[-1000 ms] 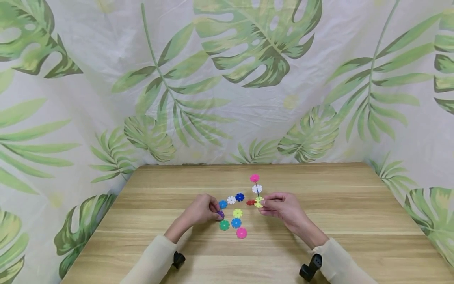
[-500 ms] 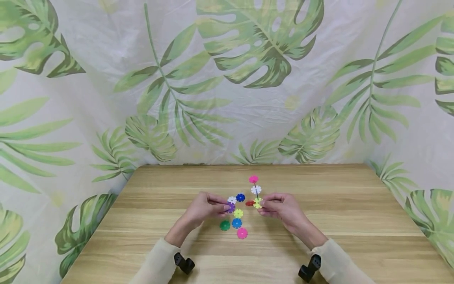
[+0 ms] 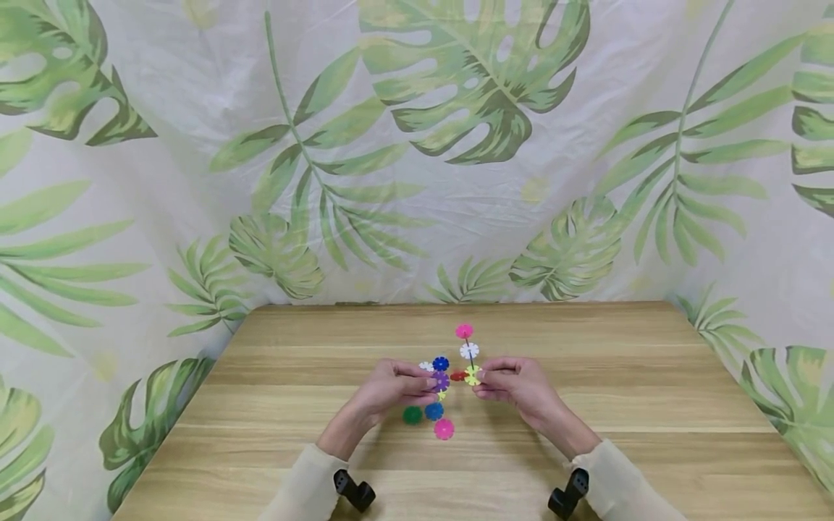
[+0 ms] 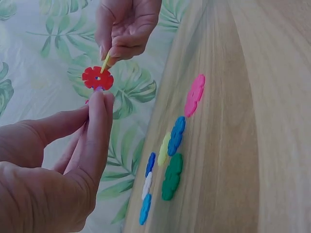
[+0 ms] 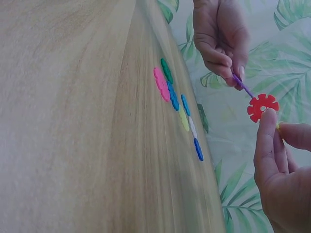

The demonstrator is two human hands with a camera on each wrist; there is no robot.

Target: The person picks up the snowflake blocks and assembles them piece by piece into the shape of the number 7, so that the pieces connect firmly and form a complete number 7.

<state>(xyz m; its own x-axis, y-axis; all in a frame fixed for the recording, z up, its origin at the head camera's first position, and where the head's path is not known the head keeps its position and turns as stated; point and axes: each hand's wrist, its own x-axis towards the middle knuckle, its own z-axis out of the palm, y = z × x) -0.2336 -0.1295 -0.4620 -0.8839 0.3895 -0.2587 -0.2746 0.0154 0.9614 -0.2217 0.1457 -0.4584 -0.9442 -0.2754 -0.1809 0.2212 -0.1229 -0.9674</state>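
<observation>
Work is a flower-disc assembly, held above the table [image 3: 313, 329] with the far edge well behind it. Red disc [image 5: 255, 108] is the joint: purple disc [image 5: 243, 86] meets its rim from the table's left-edge side. Looks like contact; can't tell if the notches are engaged.

Our left hand [image 3: 391, 391] pinches the purple disc. Our right hand [image 3: 517, 383] pinches the yellow disc [image 3: 472, 374], which sits next to the red one. White disc [image 3: 469, 351] and pink disc [image 3: 464, 331] extend off the yellow toward the far edge.

We judge the step as slotting purple into red. To do it well: line up notch to notch, planes crossed, then push straight along the slot. No twisting, or we risk bending a disc or popping the yellow joint. Red has little direct backing, so we'd brace it with a right fingertip while pushing. Light tug to check seating before letting go. Watch the pink end, it probably levers easily.

Below, loose on the table: dark blue disc [image 3: 441, 364], second white [image 4: 147, 185], light blue [image 4: 145, 209], second yellow [image 4: 164, 149], mid-blue [image 3: 434, 411], green [image 3: 413, 414], second pink [image 3: 444, 429], this one nearest the near edge. We'd avoid dragging our wrists through them. Leaf-print cloth [image 3: 417, 181] hangs behind the far edge.
</observation>
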